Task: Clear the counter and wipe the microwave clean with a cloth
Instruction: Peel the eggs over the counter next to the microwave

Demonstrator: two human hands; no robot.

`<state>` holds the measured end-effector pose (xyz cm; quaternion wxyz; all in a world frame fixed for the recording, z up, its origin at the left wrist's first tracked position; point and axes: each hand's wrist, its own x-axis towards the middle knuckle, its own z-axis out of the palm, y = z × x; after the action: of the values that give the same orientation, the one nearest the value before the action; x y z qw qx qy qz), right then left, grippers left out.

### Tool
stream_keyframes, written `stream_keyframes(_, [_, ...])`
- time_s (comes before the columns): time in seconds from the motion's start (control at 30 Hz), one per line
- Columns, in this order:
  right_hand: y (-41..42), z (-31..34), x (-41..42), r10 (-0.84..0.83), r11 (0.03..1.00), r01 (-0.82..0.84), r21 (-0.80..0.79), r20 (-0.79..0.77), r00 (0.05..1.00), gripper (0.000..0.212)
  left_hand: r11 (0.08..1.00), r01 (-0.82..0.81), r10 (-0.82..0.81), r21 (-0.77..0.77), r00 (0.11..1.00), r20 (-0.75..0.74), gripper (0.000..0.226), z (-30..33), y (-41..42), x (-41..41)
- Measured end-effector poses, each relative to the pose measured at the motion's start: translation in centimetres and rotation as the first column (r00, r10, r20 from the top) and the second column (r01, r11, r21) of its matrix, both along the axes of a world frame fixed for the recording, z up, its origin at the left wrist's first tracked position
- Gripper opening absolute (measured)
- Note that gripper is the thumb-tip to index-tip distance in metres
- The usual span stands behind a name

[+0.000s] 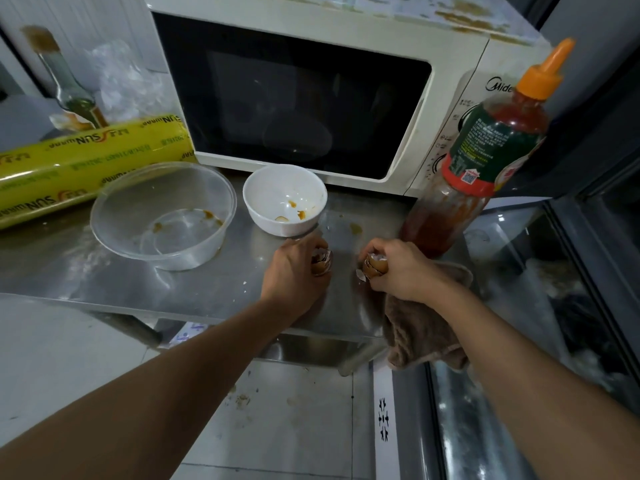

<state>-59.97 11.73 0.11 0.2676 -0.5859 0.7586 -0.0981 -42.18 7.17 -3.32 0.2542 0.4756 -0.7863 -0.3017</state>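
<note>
Left hand: the left hand [294, 268] is curling its fingers round a cracked brown eggshell [322, 260], resting low on the steel bench [104, 271] near its front edge.
Right hand: the right hand [398, 268] is gripping a second broken brown eggshell [374, 264], with a shell fragment lying just beside it on the bench.
Cloth: a crumpled brown cloth [422, 334] is lying under the right wrist and hanging over the bench's front edge.
Microwave: the cream-white microwave with a dark door [294, 95] is standing along the bench's back edge; brownish stains are showing on its top.
Dishes: a small white bowl with sauce smears [284, 199] is sitting just in front of the microwave door; a clear round plastic container [162, 216] is standing to its left.
Sauce: a red sauce bottle with an orange nozzle [485, 154] is standing at the bench's right end.
Left end: a yellow roll of cling wrap [86, 161] is lying there, with a glass bottle [69, 84] behind it.
</note>
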Motion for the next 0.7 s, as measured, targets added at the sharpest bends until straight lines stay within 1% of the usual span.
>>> stream_keyframes(0.1, [1.4, 0.3, 0.7, 0.001, 0.999, 0.000, 0.044, -0.018, 1.000, 0.035, 1.000, -0.001, 0.001, 0.025, 1.000, 0.019, 0.035, 0.5, 0.7, 1.0])
stream_keyframes(0.3, [4.4, 0.4, 2.6, -0.021, 0.996, 0.017, 0.086, 0.044, 0.999, 0.038, 0.999, 0.031, -0.032, 0.026, 0.998, 0.062, 0.030, 1.1, 2.3, 2.6])
stream_keyframes(0.5, [6.1, 1.7, 3.2, -0.119, 0.993, 0.120, -0.002, 0.060, 0.991, 0.033, 0.996, 0.074, -0.077, 0.041, 0.995, 0.056, 0.030, 0.9, 3.2, 3.2])
stream_keyframes(0.6, [5.8, 1.1, 3.4, -0.127, 0.992, 0.126, 0.014, 0.078, 0.989, 0.033, 0.996, 0.085, -0.087, 0.038, 0.995, 0.039, 0.028, 0.8, 3.6, 3.2])
stream_keyframes(0.7, [5.4, -0.1, 3.8, -0.133, 0.991, 0.130, 0.024, 0.148, 0.980, 0.034, 0.994, 0.090, -0.093, 0.062, 0.994, 0.050, 0.031, 0.7, 3.9, 3.3])
